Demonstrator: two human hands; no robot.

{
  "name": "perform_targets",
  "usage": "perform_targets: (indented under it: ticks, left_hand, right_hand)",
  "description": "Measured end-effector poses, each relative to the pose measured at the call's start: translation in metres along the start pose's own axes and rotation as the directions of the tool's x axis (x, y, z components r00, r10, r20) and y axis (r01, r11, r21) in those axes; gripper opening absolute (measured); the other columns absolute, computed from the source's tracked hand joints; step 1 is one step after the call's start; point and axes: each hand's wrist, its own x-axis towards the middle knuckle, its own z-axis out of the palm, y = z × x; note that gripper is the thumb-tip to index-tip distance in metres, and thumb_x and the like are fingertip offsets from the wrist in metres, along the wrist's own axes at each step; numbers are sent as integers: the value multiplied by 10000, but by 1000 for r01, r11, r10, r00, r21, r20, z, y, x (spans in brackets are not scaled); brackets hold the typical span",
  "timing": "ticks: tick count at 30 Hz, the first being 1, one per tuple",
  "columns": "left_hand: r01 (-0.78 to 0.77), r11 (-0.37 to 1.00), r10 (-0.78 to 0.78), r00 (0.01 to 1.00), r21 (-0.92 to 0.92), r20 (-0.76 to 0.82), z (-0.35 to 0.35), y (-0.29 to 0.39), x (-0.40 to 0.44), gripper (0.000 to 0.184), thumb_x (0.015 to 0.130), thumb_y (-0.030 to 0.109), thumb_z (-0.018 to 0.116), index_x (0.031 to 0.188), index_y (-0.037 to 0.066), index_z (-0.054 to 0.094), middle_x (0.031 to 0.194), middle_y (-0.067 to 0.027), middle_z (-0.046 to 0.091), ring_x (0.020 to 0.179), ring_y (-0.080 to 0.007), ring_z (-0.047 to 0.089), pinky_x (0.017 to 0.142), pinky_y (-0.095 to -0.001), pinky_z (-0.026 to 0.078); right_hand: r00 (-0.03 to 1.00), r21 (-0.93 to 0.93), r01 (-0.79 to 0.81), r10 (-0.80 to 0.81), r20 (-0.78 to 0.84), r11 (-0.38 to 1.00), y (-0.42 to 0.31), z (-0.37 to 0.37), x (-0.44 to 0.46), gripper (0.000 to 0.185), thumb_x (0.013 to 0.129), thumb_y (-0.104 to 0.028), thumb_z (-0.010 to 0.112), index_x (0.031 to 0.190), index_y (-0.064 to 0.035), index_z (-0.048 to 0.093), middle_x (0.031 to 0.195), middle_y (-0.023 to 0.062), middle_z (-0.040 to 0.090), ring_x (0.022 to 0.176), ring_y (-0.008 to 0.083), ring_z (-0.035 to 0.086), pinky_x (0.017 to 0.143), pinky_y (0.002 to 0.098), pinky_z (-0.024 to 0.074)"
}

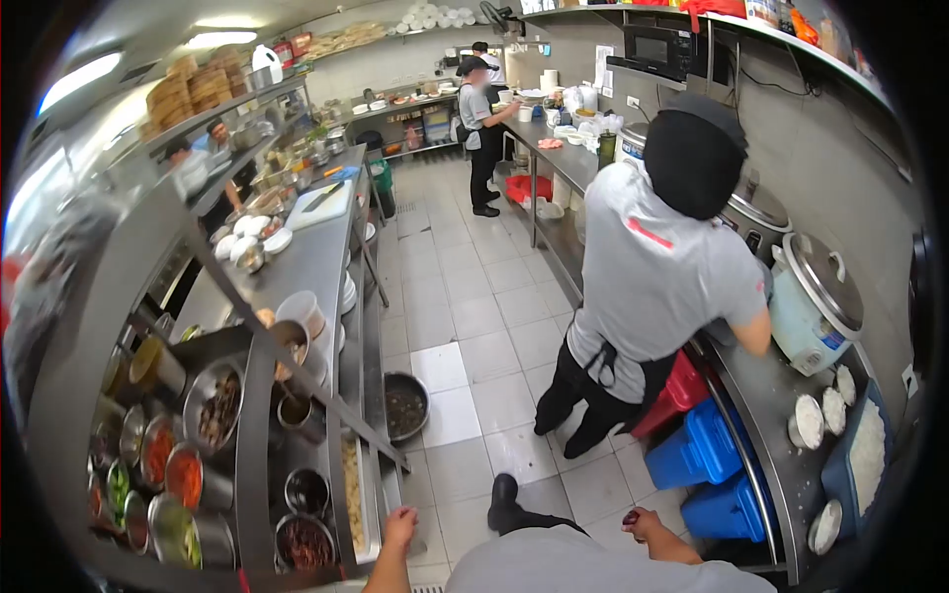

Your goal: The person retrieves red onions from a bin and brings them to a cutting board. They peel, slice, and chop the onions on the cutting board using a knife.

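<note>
Going by the floor pan (405,407) as the landmark here, with brownish stuff inside, too murky to make out. Grasping a small dark red thing (630,517) in the right hand (649,528), nearer the camera than the floor pan and off to its right. Curling the fingers of the left hand (399,529) loosely, nearer the camera than the floor pan, close to a long tray (370,524) of pale yellowish chunks. Can't tell about anything inside those fingers, or released versus clenched.

Left of the floor pan, loads of open containers. Can see a wide steel bowl (237,427) of brown strips, a round tin (219,491) of orange-red shreds, plus another tin (216,541) of pale green slices. Also spot a pot (304,516) of dark red strips, closer to the floor pan than those. Farther up and left of the floor pan, find a see-through tub (315,316), contents hard to read.

Right of the floor pan, see a co-worker (657,262) from behind, bent over the counter (766,405) beside a big rice cooker (813,321), lid on. Under that counter, got blue bins (695,447) and a red bin (676,395), contents hidden. Far right of the floor pan, count four small bowls (799,435) full of white stuff, looks like rice, near a large blue tub (845,474) of the same.
</note>
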Motion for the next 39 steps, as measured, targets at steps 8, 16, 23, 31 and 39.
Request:
perform_targets:
  ticks: [8, 16, 23, 31, 39]
  left_hand:
    - [527, 848, -521, 849, -59, 86, 62, 106, 160, 258, 1090, 282, 612, 1259, 100, 683, 1131, -66, 737, 1042, -250, 725, 793, -410, 601]
    - [258, 878, -180, 958, -403, 222, 119, 344, 281, 518, 1058, 307, 703, 1503, 110, 526, 1429, -168, 650, 1246, -367, 646, 978, -500, 561]
    - [531, 642, -30, 738, -553, 674, 175, 556, 399, 882, 1005, 834, 409, 1427, 80, 587, 1246, -128, 667, 1220, -412, 621, 1057, -701, 472]
    - [590, 647, 99, 563, -483, 820, 211, 721, 601, 775, 1010, 774, 482, 1337, 99, 677, 1141, -78, 723, 960, -200, 695, 851, -375, 614]
    - [532, 696, 83, 607, -482, 790, 278, 869, 740, 503, 1077, 520, 553, 1358, 112, 642, 1283, -90, 689, 1175, -279, 680, 1010, -454, 577]
  right_hand:
    - [826, -16, 559, -558, -80, 829, -353, -79, 174, 791, 744, -512, 951, 1411, -202, 658, 1296, 197, 690, 1218, 414, 617, 1060, 487, 519]
    - [491, 162, 840, -853, 179, 518, -726, -205, 239, 730, 858, -373, 897, 1496, -190, 593, 1311, 218, 625, 1255, 418, 602, 1100, 475, 504]
    - [352, 209, 875, -871, 342, 436, -965, -258, 296, 679, 867, -300, 888, 1476, -184, 611, 1419, 203, 570, 1277, 390, 599, 1113, 465, 510]
    - [404, -96, 913, -913, 57, 398, -1141, -353, 361, 842, 750, -398, 953, 1491, -257, 580, 1466, 181, 526, 1215, 471, 600, 1032, 532, 554]
    - [342, -231, 898, -925, -168, 374, -1260, -418, 523, 971, 784, -555, 896, 1605, -225, 495, 1548, 206, 482, 1243, 474, 553, 1096, 559, 480]
